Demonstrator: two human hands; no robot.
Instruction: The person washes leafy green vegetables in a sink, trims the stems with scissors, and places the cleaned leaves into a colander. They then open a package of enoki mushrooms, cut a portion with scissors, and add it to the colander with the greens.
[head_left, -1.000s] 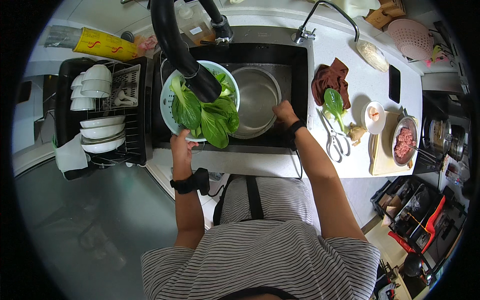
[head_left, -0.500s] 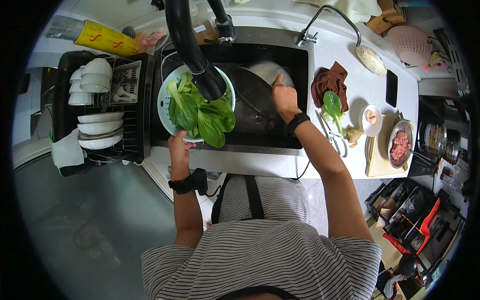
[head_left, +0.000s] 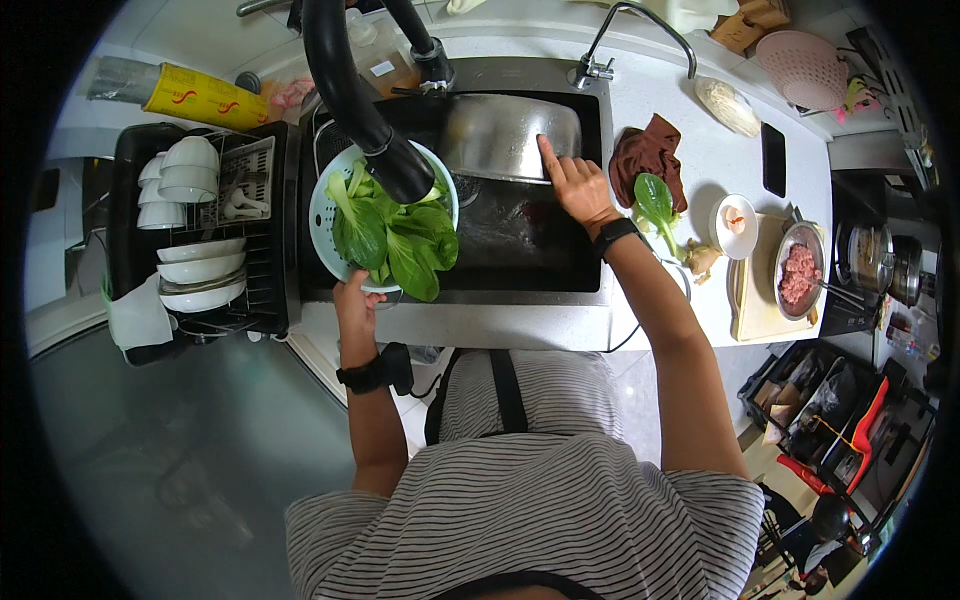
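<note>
On the left side of the black sink (head_left: 520, 265), my left hand (head_left: 356, 300) grips the near rim of a pale green colander (head_left: 325, 235). Leafy bok choy (head_left: 385, 230) fills it, some leaves hanging over the near edge. A stainless steel basin (head_left: 500, 130) is tipped on its side at the sink's back, its outer wall showing. My right hand (head_left: 582, 188) closes on its right edge, one finger lying along the metal; the thumb is hard to see. The black faucet (head_left: 365, 110) reaches over the colander.
Right of the sink lie a brown cloth (head_left: 647, 160), a loose bok choy leaf (head_left: 655, 205) and ginger (head_left: 702, 262). Beyond them are a small white bowl (head_left: 735, 235), a phone (head_left: 774, 160) and a bowl of minced meat (head_left: 798, 275) on a cutting board (head_left: 752, 310). A dish rack (head_left: 270, 245) stands left.
My right hand has tilted the basin up and back, so its outer wall now shows and more sink floor is exposed. My left hand keeps its hold on the colander.
</note>
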